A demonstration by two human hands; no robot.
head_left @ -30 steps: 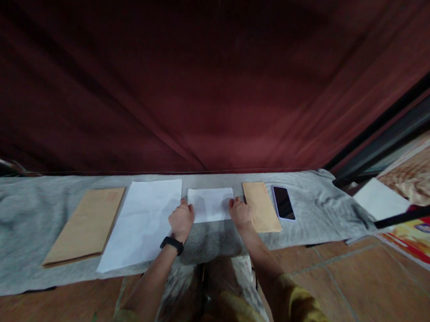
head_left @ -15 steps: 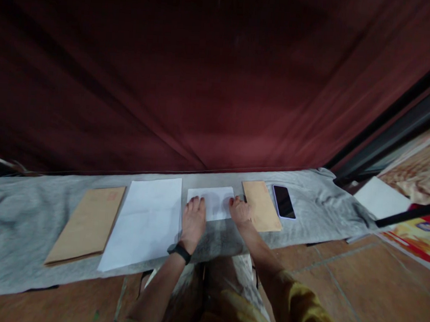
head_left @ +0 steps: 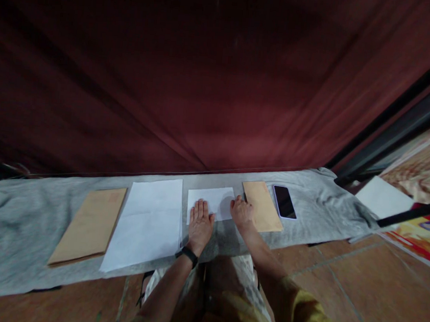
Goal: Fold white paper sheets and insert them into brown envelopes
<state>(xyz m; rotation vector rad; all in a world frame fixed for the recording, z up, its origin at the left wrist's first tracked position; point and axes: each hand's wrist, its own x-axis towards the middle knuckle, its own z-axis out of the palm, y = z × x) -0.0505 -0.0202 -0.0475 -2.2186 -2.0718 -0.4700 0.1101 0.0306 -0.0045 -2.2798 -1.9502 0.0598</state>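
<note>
A small folded white paper (head_left: pixel 214 200) lies on a grey cloth (head_left: pixel 19 226) in front of me. My left hand (head_left: pixel 200 224) rests flat on the paper's near left part, fingers stretched out together; a black band circles that wrist. My right hand (head_left: pixel 241 213) sits at the paper's right edge with fingers curled down onto it; whether they pinch the edge is unclear. A small brown envelope (head_left: pixel 263 211) lies just right of that hand. A larger white sheet (head_left: pixel 146 222) lies left of my left hand.
A large brown envelope (head_left: pixel 88 226) lies at the left of the cloth. A dark phone (head_left: pixel 284 202) lies right of the small envelope. A dark red curtain (head_left: pixel 206 82) hangs behind. White paper (head_left: pixel 382 197) and printed sheets lie on the tiled floor at right.
My left hand went from a curled grip at the paper's left edge to lying flat on it, sliding right and toward me. The paper looks shorter. My right hand stayed in place.
</note>
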